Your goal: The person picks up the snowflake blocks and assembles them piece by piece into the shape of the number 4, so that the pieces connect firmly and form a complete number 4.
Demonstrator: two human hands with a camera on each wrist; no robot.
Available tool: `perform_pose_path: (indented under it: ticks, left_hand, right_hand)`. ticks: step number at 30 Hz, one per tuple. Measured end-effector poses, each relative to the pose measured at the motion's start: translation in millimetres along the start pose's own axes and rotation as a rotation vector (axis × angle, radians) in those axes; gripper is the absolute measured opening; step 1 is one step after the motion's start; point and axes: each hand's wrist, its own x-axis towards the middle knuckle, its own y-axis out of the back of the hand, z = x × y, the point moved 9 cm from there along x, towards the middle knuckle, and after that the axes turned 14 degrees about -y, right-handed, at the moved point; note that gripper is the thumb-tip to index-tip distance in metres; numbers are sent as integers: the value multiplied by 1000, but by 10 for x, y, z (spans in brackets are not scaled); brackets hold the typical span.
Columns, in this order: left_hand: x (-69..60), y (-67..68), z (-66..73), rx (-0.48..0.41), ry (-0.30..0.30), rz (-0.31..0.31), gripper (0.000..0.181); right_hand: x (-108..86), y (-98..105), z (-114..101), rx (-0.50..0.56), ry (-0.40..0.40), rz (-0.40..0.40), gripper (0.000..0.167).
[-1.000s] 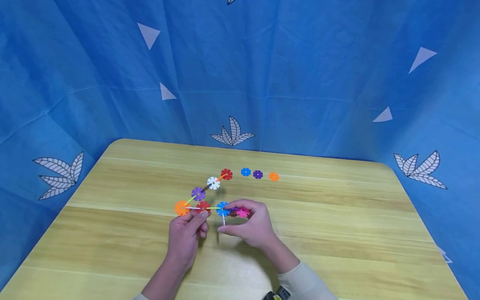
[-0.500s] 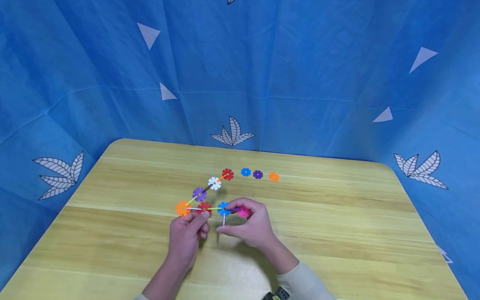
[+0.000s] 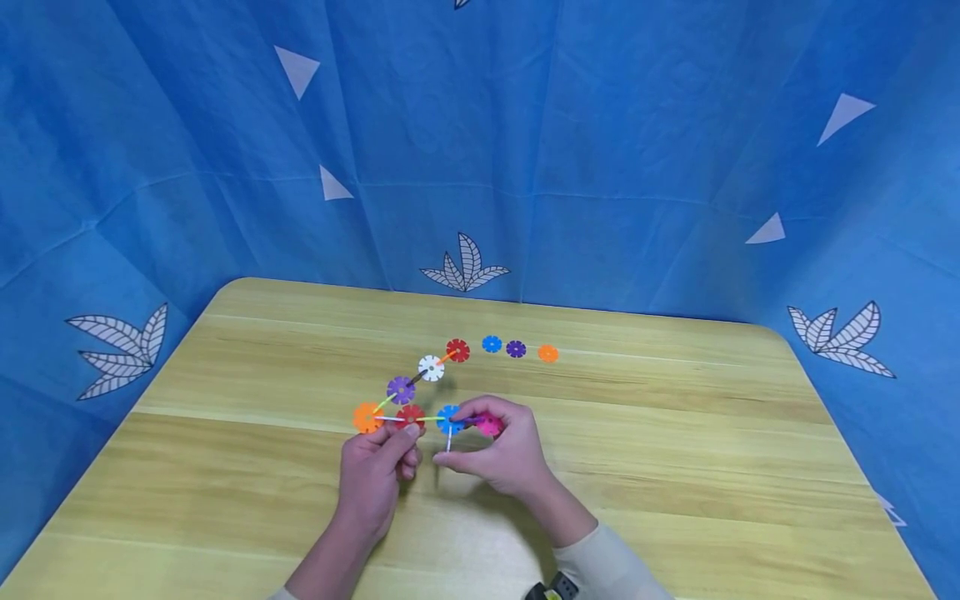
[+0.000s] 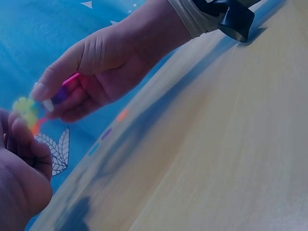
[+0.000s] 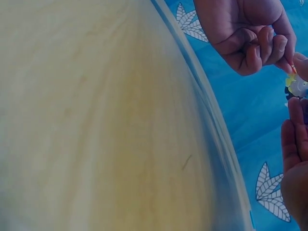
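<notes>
A bent chain of notched plastic discs is held above the table, some facing me and others edge-on like thin bars. My left hand (image 3: 372,475) pinches a red disc (image 3: 409,413) in its lower row, beside an orange disc (image 3: 367,417). My right hand (image 3: 506,450) grips a white disc (image 3: 449,439), edge-on beneath the blue disc (image 3: 448,414), between thumb and fingers. A pink disc (image 3: 491,424) lies partly behind those fingers. The other arm of the chain runs up through a purple disc (image 3: 401,389) and a white one to a red one.
Separate blue (image 3: 492,343), dark purple (image 3: 516,348) and orange discs (image 3: 548,353) lie on the wooden table (image 3: 712,450) beyond the hands. A blue patterned cloth (image 3: 615,167) hangs behind and at the sides.
The chain has shifted slightly to the right and a little nearer, with the left hand moving slightly with it. The right hand stays almost in place. Both grips and the loose discs look the same.
</notes>
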Motion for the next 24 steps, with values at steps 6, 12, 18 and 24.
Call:
perform_pose_path:
  ticks: [6,12,18,24]
  left_hand:
    - [-5,7,14,-17,-18,18,19]
    - [-26,-43,15,-50,-40,8,15]
    - [-51,-136,-35,6,-28,-17,20]
    - [-59,-142,-88,50,30,14,16]
  right_hand:
    - [-26,-37,-45,36,38,-41,47]
    - [-35,-34,-63,20,64,-46,46]
    - [-27,-39,-88,6,81,-53,46]
    - [-15,-51,-89,-14,78,-76,47]
